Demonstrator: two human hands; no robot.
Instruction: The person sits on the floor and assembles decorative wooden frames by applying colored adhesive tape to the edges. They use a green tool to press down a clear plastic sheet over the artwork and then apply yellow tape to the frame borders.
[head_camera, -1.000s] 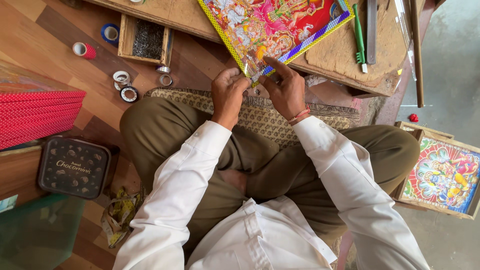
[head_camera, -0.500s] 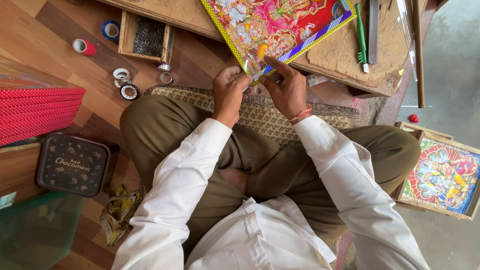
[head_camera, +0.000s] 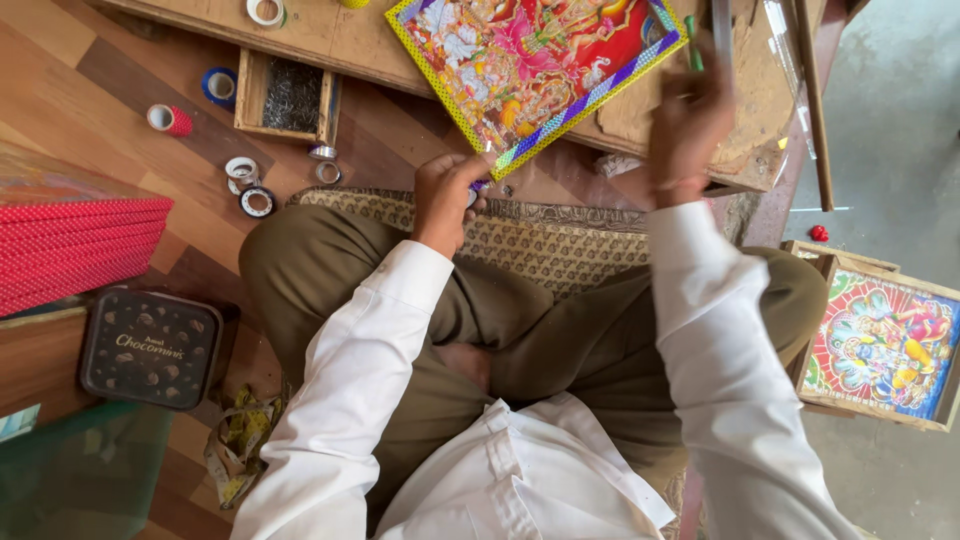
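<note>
Colourful picture (head_camera: 535, 70) with a yellow dotted border and a purple strip along its lower edge lies tilted on the low wooden worktop (head_camera: 340, 40), its near corner overhanging the worktop's edge. Left hand (head_camera: 447, 195) grips that lower corner, fingers curled shut on the picture's border where the purple strip ends. Right hand (head_camera: 687, 130) is raised over the worktop's right part, blurred; fingers look bent around something thin, but what it holds cannot be told. A green pen-like tool (head_camera: 692, 55) lies just beside it on the worktop.

Person sits cross-legged in olive trousers and a white shirt on a woven patterned mat (head_camera: 560, 245).

Left of the picture, on the wooden floor: a small open wooden box (head_camera: 290, 95) of dark small pieces, a blue tape roll (head_camera: 219, 87), a red tape roll (head_camera: 170, 120), and 3 or so smaller rolls (head_camera: 248, 185) near the person's knee. Further left, a stack of red dotted strips (head_camera: 75, 250) and a dark rectangular tin (head_camera: 150, 348) below it. At right, well apart, a second framed picture (head_camera: 880, 345) rests on the floor.
</note>
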